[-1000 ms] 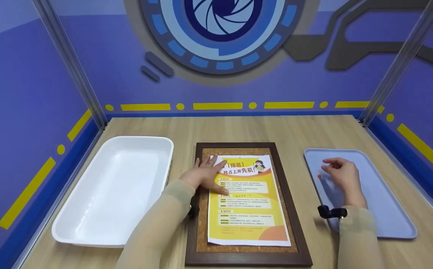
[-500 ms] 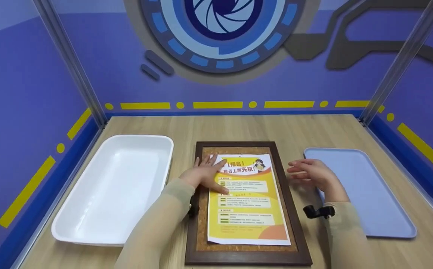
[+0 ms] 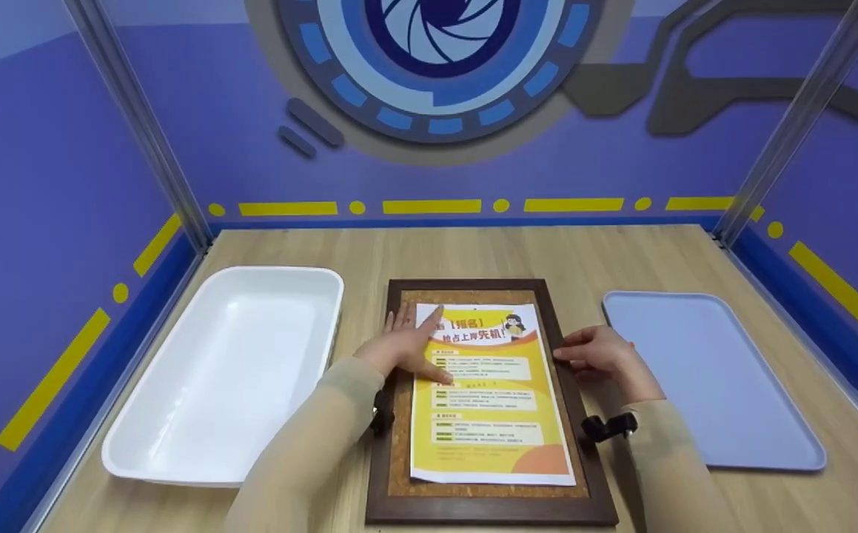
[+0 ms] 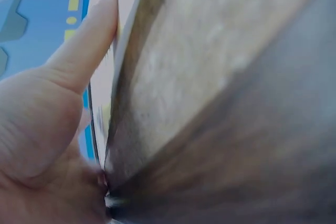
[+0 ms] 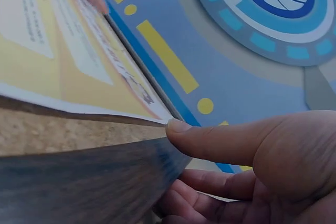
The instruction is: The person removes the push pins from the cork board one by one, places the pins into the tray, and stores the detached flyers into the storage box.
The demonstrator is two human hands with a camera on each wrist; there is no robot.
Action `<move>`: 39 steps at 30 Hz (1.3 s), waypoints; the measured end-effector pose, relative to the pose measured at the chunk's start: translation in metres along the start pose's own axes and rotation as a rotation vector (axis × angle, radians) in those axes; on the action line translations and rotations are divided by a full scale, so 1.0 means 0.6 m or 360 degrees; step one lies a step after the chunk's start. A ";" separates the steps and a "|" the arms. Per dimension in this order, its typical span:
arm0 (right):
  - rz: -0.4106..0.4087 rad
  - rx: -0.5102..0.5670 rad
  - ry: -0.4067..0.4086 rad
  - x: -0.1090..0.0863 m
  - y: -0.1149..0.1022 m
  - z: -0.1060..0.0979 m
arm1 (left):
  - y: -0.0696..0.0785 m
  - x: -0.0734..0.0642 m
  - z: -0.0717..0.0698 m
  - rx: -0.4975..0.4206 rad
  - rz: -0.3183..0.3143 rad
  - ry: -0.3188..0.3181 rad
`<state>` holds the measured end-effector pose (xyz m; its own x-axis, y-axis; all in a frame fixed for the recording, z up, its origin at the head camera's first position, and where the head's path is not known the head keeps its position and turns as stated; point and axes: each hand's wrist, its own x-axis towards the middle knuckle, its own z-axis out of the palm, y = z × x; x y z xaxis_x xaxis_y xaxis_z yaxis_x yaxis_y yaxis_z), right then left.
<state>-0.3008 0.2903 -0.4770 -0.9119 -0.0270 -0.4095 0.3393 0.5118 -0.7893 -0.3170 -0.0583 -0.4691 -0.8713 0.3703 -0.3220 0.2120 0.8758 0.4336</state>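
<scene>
A cork board (image 3: 491, 509) with a dark brown frame lies on the table, and a yellow printed poster (image 3: 488, 437) lies on its cork. My left hand (image 3: 399, 349) rests over the board's left side, with thumb and a finger stretched onto the poster. In the left wrist view the thumb (image 4: 86, 45) is straight along the paper. My right hand (image 3: 600, 352) grips the board's right frame edge: its thumb (image 5: 215, 141) presses on top and its fingers curl against the outer side. Part of the frame edge is hidden by this hand.
A deep white tray (image 3: 229, 370) stands left of the board. To the right lies a shallow light blue tray (image 3: 725, 385); a tiny orange-red thing (image 3: 631, 344) shows at its left edge, partly behind my right hand. Walls enclose the table at the back and sides.
My right hand has moved left from above the blue tray to the board's right edge and taken hold of it. The left hand's forefinger has shifted slightly on the poster.
</scene>
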 end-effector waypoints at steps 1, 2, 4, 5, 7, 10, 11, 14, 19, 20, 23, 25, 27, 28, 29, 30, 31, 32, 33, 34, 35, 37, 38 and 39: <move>0.0005 -0.0043 0.0018 0.000 -0.001 0.003 | 0.001 -0.002 0.003 -0.0036 -0.0028 0.0029; 0.0008 -0.0079 0.0035 0.001 -0.001 0.005 | 0.003 -0.003 0.006 -0.0064 -0.0056 0.0059; -0.0010 -0.0127 0.0064 0.001 -0.001 0.008 | 0.008 -0.003 0.013 -0.0137 -0.0107 0.0147; -0.0021 -0.0146 0.0073 0.001 -0.002 0.009 | 0.010 -0.002 0.015 -0.0187 -0.0128 0.0190; -0.0029 -0.0173 0.0086 0.002 -0.002 0.009 | 0.015 0.000 0.020 -0.0299 -0.0155 0.0288; -0.0038 -0.0200 0.0091 0.004 -0.002 0.008 | 0.024 0.002 0.025 -0.0443 -0.0207 0.0444; -0.0036 -0.0204 0.0092 0.004 -0.002 0.008 | 0.026 0.002 0.026 -0.0473 -0.0225 0.0482; -0.0044 -0.0218 0.0091 0.007 0.001 0.010 | 0.030 0.002 0.032 -0.0514 -0.0272 0.0571; -0.0094 -0.0205 0.0092 0.009 0.005 0.014 | 0.036 -0.011 0.031 -0.0547 -0.0267 0.0611; -0.0099 -0.0201 0.0090 0.009 0.006 0.015 | 0.036 -0.015 0.030 -0.0561 -0.0261 0.0598; -0.0094 -0.0200 0.0087 0.009 0.007 0.016 | 0.037 -0.030 0.023 -0.0603 -0.0241 0.0509; -0.0093 -0.0204 0.0082 0.008 0.006 0.015 | 0.036 -0.040 0.019 -0.0597 -0.0216 0.0455; -0.0087 -0.0192 0.0085 0.008 0.006 0.014 | 0.034 -0.049 0.013 -0.0593 -0.0176 0.0420; -0.0095 -0.0190 0.0081 0.008 0.005 0.013 | 0.033 -0.052 0.010 -0.0593 -0.0157 0.0411; -0.0103 -0.0185 0.0077 0.008 0.005 0.012 | 0.031 -0.056 0.006 -0.0605 -0.0137 0.0411; -0.0112 -0.0179 0.0075 0.008 0.005 0.011 | 0.029 -0.060 0.002 -0.0628 -0.0108 0.0412; -0.0118 -0.0173 0.0070 0.008 0.004 0.011 | 0.027 -0.063 -0.002 -0.0681 -0.0088 0.0402; -0.0123 -0.0165 0.0065 0.008 0.005 0.010 | 0.024 -0.067 -0.007 -0.0750 -0.0062 0.0392; -0.0133 -0.0167 0.0059 0.008 0.005 0.009 | 0.021 -0.070 -0.012 -0.0831 -0.0050 0.0372; -0.0145 -0.0169 0.0054 0.008 0.005 0.008 | 0.018 -0.074 -0.017 -0.0913 -0.0031 0.0357; -0.0145 -0.0163 0.0057 0.008 0.005 0.008 | 0.014 -0.078 -0.023 -0.1003 -0.0008 0.0337; -0.0144 -0.0149 0.0058 0.007 0.006 0.008 | 0.005 -0.088 -0.034 -0.1166 0.0011 0.0293; -0.0148 -0.0142 0.0056 0.007 0.006 0.007 | 0.000 -0.093 -0.041 -0.1237 0.0004 0.0271; -0.0153 -0.0135 0.0054 0.006 0.007 0.007 | -0.005 -0.099 -0.047 -0.1305 -0.0012 0.0249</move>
<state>-0.3019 0.2885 -0.4838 -0.9470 -0.0514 -0.3169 0.2303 0.5791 -0.7821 -0.2785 -0.0916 -0.4273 -0.9356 0.2650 -0.2332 -0.1311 0.3526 0.9266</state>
